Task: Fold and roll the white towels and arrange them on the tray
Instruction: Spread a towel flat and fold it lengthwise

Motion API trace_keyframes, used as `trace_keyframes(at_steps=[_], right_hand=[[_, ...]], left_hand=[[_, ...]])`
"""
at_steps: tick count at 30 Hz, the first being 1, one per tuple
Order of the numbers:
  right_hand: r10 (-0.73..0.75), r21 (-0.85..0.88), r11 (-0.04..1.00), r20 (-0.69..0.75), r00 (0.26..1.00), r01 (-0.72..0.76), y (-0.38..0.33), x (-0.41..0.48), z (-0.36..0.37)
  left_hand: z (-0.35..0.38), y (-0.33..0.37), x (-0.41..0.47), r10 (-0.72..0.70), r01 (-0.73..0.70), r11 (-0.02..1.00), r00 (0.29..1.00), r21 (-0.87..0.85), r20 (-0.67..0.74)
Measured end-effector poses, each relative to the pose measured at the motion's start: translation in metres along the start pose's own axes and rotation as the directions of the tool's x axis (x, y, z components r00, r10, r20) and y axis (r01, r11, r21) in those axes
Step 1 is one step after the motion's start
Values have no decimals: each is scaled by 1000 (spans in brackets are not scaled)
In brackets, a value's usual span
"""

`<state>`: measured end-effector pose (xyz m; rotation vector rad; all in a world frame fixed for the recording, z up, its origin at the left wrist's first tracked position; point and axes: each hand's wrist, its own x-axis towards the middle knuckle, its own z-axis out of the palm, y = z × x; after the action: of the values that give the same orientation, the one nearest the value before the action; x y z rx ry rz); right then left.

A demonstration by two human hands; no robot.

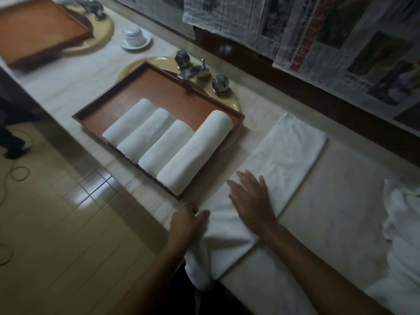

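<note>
Right hand (252, 198) lies flat, palm down, fingers straight and slightly spread, pressing on the near part of the folded towel (284, 160). Left hand (188, 221), just beside it, has its fingers curled round the towel's near-left edge, thumb on top, at the front lip of the surface (329, 212). The folded towel is a long white strip lying diagonally on the pale stone surface; its near end hangs over the front edge between the two forearms.

Just left of the strip stands the wooden tray (181, 94), set over a beige basin (234, 103). Four rolled towels (166, 146) lie side by side in the tray's near half, touching one another; the rightmost roll (195, 151) is the longest.

A chrome faucet (193, 71) with two faceted knobs sits at the tray's far rim. A pile of loose towels (402, 235) lies at the right edge of the view, well apart from the strip.

Farther left are a white lidded cup (134, 37) on a saucer and a second tray (38, 30) over another basin. Newspaper sheets (318, 30) cover the wall behind. Glossy tiled floor (56, 201) lies at lower left.
</note>
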<state>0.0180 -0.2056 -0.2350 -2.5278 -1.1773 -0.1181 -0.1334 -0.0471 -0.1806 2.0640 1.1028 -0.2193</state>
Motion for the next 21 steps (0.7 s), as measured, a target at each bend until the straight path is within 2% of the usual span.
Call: trace_keyframes(at_steps=[2, 3, 4, 5, 6, 7, 8, 10, 14, 15, 17, 21], right_hand=[[-72, 51, 996, 63, 995, 69, -13, -14, 7], [-72, 64, 996, 87, 994, 67, -14, -18, 10], [-68, 63, 996, 98, 993, 62, -12, -20, 10], [-65, 58, 997, 103, 993, 59, -8, -20, 11], [-66, 52, 997, 104, 992, 60, -5, -20, 10], [-71, 48, 997, 106, 992, 66, -5, -19, 10], [-73, 42, 997, 105, 992, 69, -5, -20, 9], [-76, 36, 997, 82, 994, 74, -5, -20, 9], [-76, 29, 997, 54, 996, 74, -6, -20, 10], [-74, 30, 997, 52, 996, 73, -6, -20, 10], [-75, 28, 997, 45, 996, 74, -7, -21, 10], [-79, 19, 997, 56, 995, 79, -7, -20, 9]], left_hand=[[-1, 0, 3, -5, 4, 1000, 999, 24, 38], [-6, 0, 4, -22, 24, 999, 996, -28, 87], [-15, 2, 3, -57, 91, 981, 979, -171, 195], [-24, 3, 2, -82, 207, 916, 936, -344, 344], [-34, 1, -1, -78, 328, 841, 861, -430, 503], [-43, -4, -5, -31, 360, 825, 798, -435, 601], [-50, -10, -10, -7, 297, 885, 777, -357, 629], [-57, -25, -22, 7, 148, 967, 800, -209, 600], [-62, -50, -43, 117, 190, 849, 841, -492, 528], [-63, -55, -45, 128, 129, 872, 871, -471, 474], [-58, -67, -48, 111, 0, 946, 939, -323, 324], [-46, -94, -49, 153, -127, 974, 979, -187, 133]])
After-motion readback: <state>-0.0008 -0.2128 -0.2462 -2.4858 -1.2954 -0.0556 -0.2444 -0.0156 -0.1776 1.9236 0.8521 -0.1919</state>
